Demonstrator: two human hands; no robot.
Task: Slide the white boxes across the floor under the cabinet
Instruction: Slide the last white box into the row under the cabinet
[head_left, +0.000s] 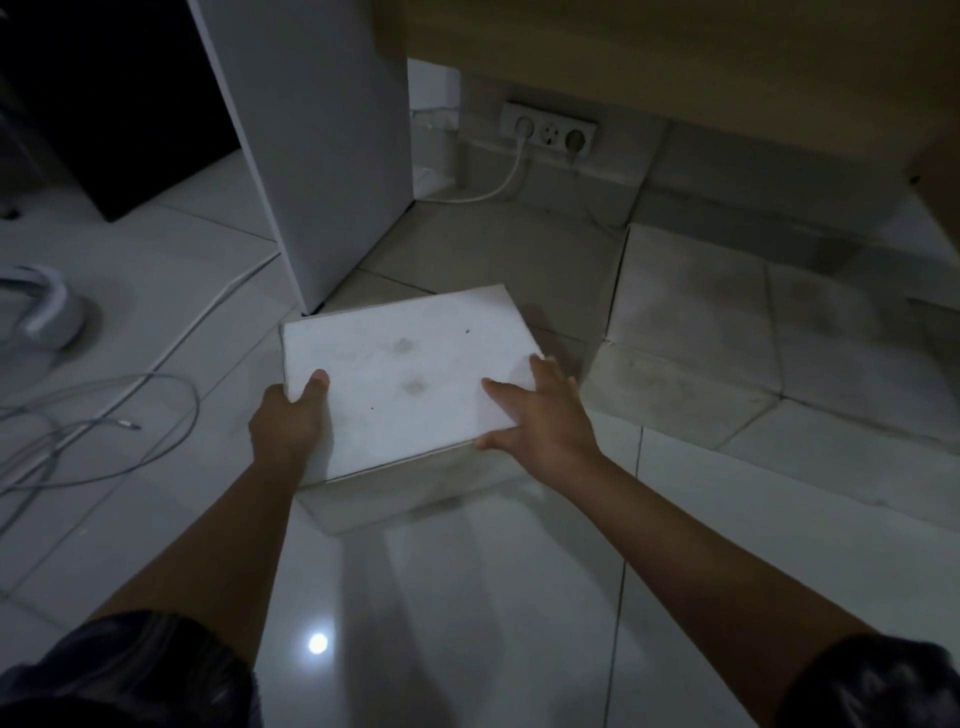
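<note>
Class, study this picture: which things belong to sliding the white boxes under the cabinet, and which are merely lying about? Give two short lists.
Job: white box, gripped by the left hand and pressed by the right hand; other boxes on the right; cabinet.
Lying about: grey cables; wall socket and its white cable; white curved object.

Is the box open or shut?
Shut. A flat top fully covers the white box, held by the left hand and right hand.
</note>
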